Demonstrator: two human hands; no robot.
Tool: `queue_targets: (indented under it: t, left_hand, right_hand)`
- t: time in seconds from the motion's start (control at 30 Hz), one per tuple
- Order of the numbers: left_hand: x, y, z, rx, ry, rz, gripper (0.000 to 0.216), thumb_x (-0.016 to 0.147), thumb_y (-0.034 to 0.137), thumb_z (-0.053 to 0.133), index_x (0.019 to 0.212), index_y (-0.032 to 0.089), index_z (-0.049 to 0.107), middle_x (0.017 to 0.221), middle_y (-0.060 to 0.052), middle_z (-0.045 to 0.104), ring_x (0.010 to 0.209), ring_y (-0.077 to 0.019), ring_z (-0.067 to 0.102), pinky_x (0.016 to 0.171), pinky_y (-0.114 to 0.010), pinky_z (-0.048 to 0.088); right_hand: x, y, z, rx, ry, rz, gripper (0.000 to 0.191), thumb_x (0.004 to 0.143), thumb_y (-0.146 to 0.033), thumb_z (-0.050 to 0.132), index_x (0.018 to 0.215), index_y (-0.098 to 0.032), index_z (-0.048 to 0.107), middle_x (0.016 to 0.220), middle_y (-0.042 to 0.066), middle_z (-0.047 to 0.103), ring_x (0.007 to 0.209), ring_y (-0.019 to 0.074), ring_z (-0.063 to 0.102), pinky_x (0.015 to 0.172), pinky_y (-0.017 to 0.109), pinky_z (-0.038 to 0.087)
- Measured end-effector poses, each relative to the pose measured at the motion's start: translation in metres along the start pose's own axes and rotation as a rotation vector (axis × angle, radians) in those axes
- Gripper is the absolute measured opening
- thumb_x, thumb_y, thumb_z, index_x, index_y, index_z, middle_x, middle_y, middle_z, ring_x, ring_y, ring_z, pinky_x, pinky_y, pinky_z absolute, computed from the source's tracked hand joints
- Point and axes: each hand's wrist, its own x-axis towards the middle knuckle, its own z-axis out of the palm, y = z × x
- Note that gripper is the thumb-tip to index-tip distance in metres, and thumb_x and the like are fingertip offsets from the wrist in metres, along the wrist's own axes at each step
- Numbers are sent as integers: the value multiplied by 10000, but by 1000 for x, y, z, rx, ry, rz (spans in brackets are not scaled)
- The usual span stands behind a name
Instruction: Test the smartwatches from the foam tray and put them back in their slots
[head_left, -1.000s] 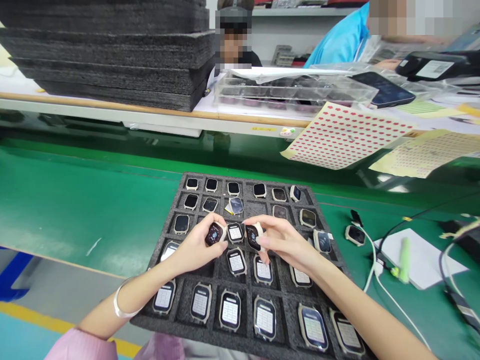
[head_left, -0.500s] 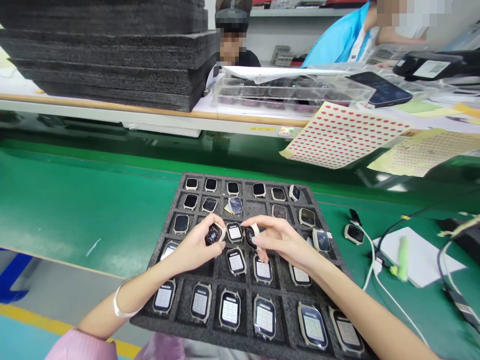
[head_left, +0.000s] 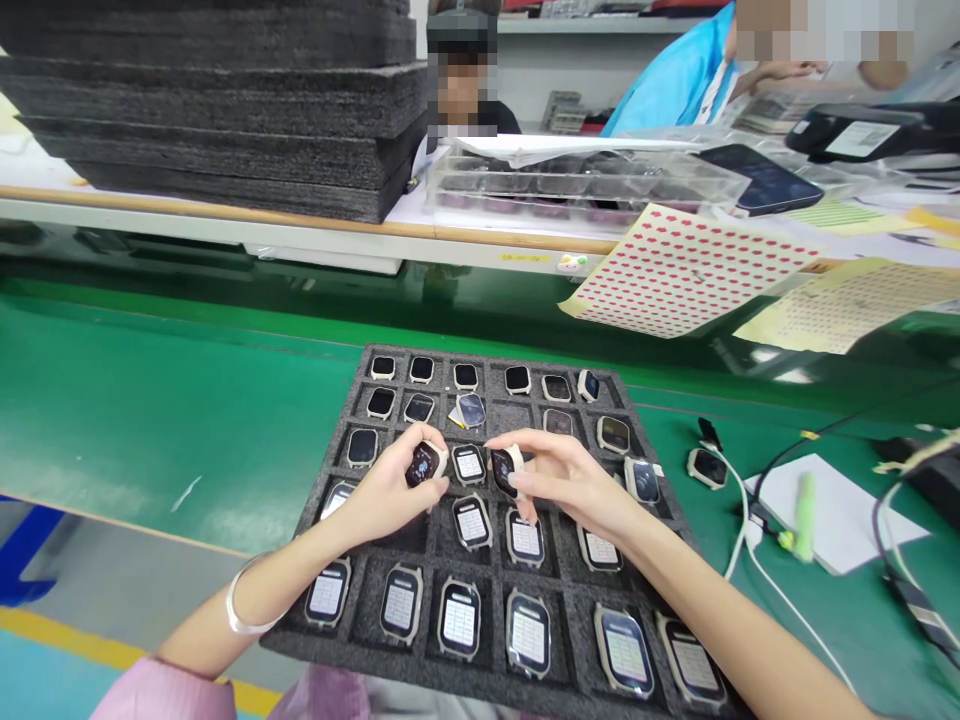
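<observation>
My left hand [head_left: 401,480] grips a strapless smartwatch [head_left: 425,464] between thumb and fingers, its dark face lit with a dial. In my right hand [head_left: 555,475] a second smartwatch [head_left: 504,470] is pinched, tilted on edge, its screen turned to the left. Both are held over a black foam tray [head_left: 360,655] with square compartments. Between the hands lies a watch with a white list on its screen [head_left: 469,464]. Nearer rows hold several watches showing similar white screens, such as one at the front [head_left: 460,618]. Those in the far rows, like one watch [head_left: 517,380], have dark screens.
Black foam sheets [head_left: 225,150] are stacked on the shelf [head_left: 300,215], beside clear plastic trays [head_left: 585,185] and a phone [head_left: 761,178]. A red-dotted sticker sheet [head_left: 686,270] hangs over its edge. Cables [head_left: 750,520] and another watch [head_left: 707,467] lie right. Two people sit beyond.
My hands have shifted only slightly, the left a little leftward. The watch in my right hand is turned a bit more towards me. Both watches stay held.
</observation>
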Motion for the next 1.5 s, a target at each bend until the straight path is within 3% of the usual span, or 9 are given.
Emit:
queue_targets:
  t: [0.13,0.3,0.43,0.57,0.8,1.13,1.27,1.37,1.5]
  left_hand:
    - [1,-2,2,-108,-45,-19,335,780,164,610,1074,218,459,854,25,471,586,-78,470,522,-201,413]
    - [3,-1,6,-312,-110,8,432,803,161,594,1190,234,416,985,-26,518,835,-159,564,676,-272,532]
    - [2,1,7,-361,-89,-21,380,818,147,516,1189,215,467,1074,-65,563,953,-208,584,756,-339,558]
    - [2,0,6,-381,-72,-49,378,813,148,490,1185,210,491,1063,-69,591,943,-214,603,751,-363,569]
    - [5,-5,4,-359,-126,-24,384,815,120,479,1188,210,472,1072,-65,584,949,-211,609,754,-346,577]
    - [4,-1,7,-352,-107,-20,363,811,111,482,1162,201,481,1029,-54,593,929,-195,606,742,-315,572]
    - [5,-2,6,-342,-63,2,370,800,102,489,1158,197,485,1028,-55,593,943,-196,599,732,-306,574]
    - [6,-1,5,-366,-16,-3,396,778,102,517,1163,191,482,1042,-63,602,956,-203,601,741,-317,577]
    - [6,4,4,-418,-44,-45,369,797,147,554,1158,181,489,1001,-68,628,927,-207,627,739,-324,576]
  right_hand:
    - [2,2,0,66,-39,16,469,839,-266,687,1272,-149,550,743,33,668,571,147,650,524,248,536]
    - [5,4,1,148,-62,45,491,849,-232,657,1310,-163,500,1004,102,658,702,174,685,549,247,552]
    - [6,5,4,133,34,26,432,831,-199,649,1247,-164,542,1006,102,674,612,151,669,479,225,527]
    - [5,7,7,74,110,2,432,833,-203,633,1254,-168,546,982,98,691,571,144,661,441,215,504]
    - [4,11,9,-4,125,-48,441,843,-203,610,1279,-178,543,923,78,707,570,154,670,448,220,503]
    - [2,12,11,-103,161,-77,422,838,-248,668,1236,-174,551,909,66,697,543,122,642,430,201,486]
    - [0,10,8,-144,65,-50,611,784,-198,713,1330,-195,437,1020,76,676,707,150,666,528,224,535]
    - [-1,11,-2,-252,-35,47,600,792,-202,688,1320,-194,405,931,57,676,731,184,673,577,274,557]
    - [0,14,-22,-773,36,60,447,797,-272,675,1200,-169,508,886,55,614,680,201,637,614,341,547]
